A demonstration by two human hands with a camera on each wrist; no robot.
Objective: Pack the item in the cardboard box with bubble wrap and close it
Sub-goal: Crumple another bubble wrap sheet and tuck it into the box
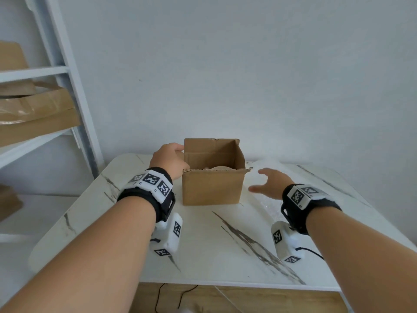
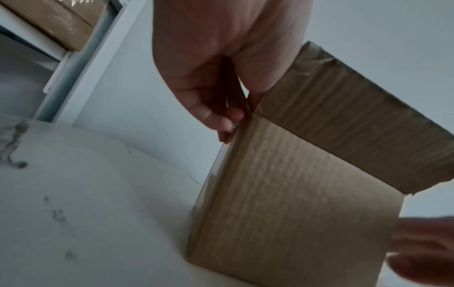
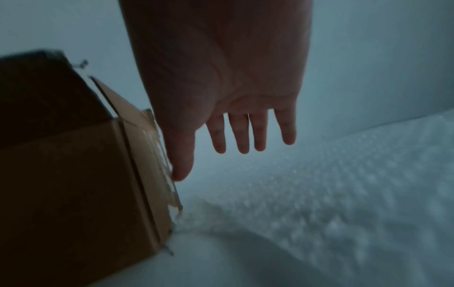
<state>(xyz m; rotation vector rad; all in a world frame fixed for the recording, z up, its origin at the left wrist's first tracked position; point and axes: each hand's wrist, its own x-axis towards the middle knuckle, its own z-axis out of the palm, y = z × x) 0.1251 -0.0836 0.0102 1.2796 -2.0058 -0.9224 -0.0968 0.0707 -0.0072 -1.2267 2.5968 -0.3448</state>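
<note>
Table [image 1: 203, 251]: white marble-look top with dark veins; it carries the box and the wrap.
Shelf unit [image 1: 65, 71]: white, at the left against the wall; flat brown cartons [image 1: 38, 114] lie on it.
Bubble wrap [image 1: 268, 206]: clear sheet spread on the table, just right of the box, under the right hand.
Cardboard box [image 1: 212, 188]: brown, upright near the far edge of the table; its top is open, flaps not folded in.
Item [image 1: 220, 168]: pale and round, inside the box; only its top shows.
Left hand [image 1: 169, 160]: at the box's left side; fingers and thumb pinch the left flap [image 2: 236, 93].
Right hand [image 1: 268, 182]: fingers spread and straight, holding nothing; it hovers above the wrap, beside the box's right wall.
</note>
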